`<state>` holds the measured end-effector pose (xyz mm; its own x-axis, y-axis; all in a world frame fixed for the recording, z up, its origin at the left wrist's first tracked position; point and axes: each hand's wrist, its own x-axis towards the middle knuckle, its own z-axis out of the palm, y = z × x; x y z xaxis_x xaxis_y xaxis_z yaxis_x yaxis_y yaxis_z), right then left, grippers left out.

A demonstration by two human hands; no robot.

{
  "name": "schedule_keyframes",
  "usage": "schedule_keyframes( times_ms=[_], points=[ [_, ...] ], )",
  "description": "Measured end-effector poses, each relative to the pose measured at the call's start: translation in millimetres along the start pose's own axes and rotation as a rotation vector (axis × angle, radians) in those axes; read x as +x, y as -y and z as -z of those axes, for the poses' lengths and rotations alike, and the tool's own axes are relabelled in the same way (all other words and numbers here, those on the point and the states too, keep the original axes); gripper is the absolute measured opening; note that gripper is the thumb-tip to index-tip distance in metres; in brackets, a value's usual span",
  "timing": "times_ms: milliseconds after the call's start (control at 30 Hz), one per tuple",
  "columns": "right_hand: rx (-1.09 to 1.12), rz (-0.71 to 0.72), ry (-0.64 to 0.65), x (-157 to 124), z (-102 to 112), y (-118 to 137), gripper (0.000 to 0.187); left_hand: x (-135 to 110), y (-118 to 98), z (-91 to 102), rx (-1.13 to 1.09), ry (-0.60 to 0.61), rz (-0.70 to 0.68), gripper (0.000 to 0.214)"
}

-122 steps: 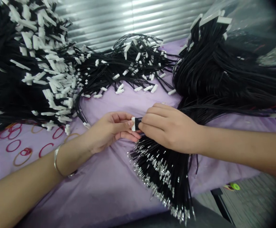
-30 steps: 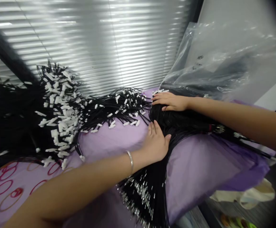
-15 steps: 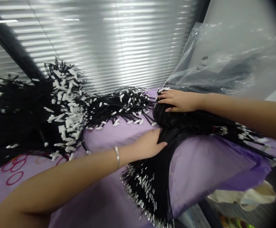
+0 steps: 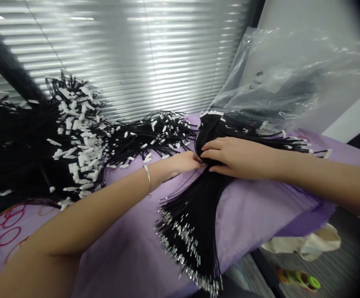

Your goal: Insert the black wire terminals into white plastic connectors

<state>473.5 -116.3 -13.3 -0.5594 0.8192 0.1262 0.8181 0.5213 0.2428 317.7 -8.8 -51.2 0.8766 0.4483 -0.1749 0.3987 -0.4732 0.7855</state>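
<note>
Gathering looks to be the step in hand: one fanned bundle of thin black wires with silver metal tips (image 4: pixel 198 198) lies across the purple cloth-covered worktop (image 4: pixel 260 203), tips at the front edge. The right hand (image 4: pixel 234 157) curves its fingers over it, the left hand (image 4: pixel 188 162) curls against its side; whether either grips, I cannot tell. The next move seems to call for holding strands together. One clear plastic bag (image 4: pixel 270 99) fills the back right corner; wires and white plastic connectors (image 4: pixel 83 145) are too many to count
</note>
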Motion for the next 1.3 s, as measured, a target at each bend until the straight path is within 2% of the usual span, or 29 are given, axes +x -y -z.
schedule_keyframes(
  times_ms=[100,233,300,400,500,567,667,767,900,1000,1067,1133,1300],
  points=[
    [0.078,-0.04,-0.004,9.4,-18.2,-1.0,0.032,-7.1,-4.9,6.1,0.063,0.038,0.049,0.008],
    [0.088,-0.101,-0.037,14.1,-39.1,13.2,0.027,-36.9,-11.7,24.7,0.125,0.104,0.16,0.013],
    [0.018,-0.178,-0.117,14.6,-43.7,26.1,0.024,-56.5,-12.8,34.8,0.166,0.107,0.203,0.015],
    [-0.081,-0.237,-0.239,17.6,-43.3,46.0,0.027,-82.5,-11.5,42.5,0.35,0.033,0.16,0.021],
    [0.113,-0.193,-0.183,27.4,-40.7,57.7,0.031,-97.5,-9.6,38.3,0.485,-0.008,0.089,0.024],
    [0.281,-0.17,-0.118,37.4,-40.8,58.8,0.031,-101.2,-7.9,32.8,0.469,-0.009,0.088,0.024],
    [0.411,-0.137,-0.097,51.6,-43.9,54.9,0.028,-102.7,-0.8,30.1,0.392,-0.026,0.145,0.028],
    [0.509,-0.118,-0.138,58.3,-48.9,52.7,0.027,-104.8,14.9,41.3,0.404,-0.08,0.199,0.035],
    [0.602,-0.059,-0.199,58.5,-57.6,57.6,0.026,-106.5,46.4,77.7,0.614,-0.337,0.308,0.03],
    [0.638,-0.012,-0.213,58.4,-64.8,62.3,0.027,-99.6,69.1,106.7,0.697,-0.444,0.381,0.02],
    [0.647,0.002,-0.221,58.6,-69.2,63.8,0.028,-89.7,80.1,117.8,0.712,-0.445,0.377,0.024],
    [0.65,0.01,-0.23,58.5,-72.5,64.2,0.029,-76.8,87.4,119.6,0.718,-0.422,0.331,0.032],
    [0.646,0.03,-0.223,55.7,-75.3,64.0,0.028,-47.5,95.8,102.9,0.735,-0.346,0.23,0.041]
  ],
)
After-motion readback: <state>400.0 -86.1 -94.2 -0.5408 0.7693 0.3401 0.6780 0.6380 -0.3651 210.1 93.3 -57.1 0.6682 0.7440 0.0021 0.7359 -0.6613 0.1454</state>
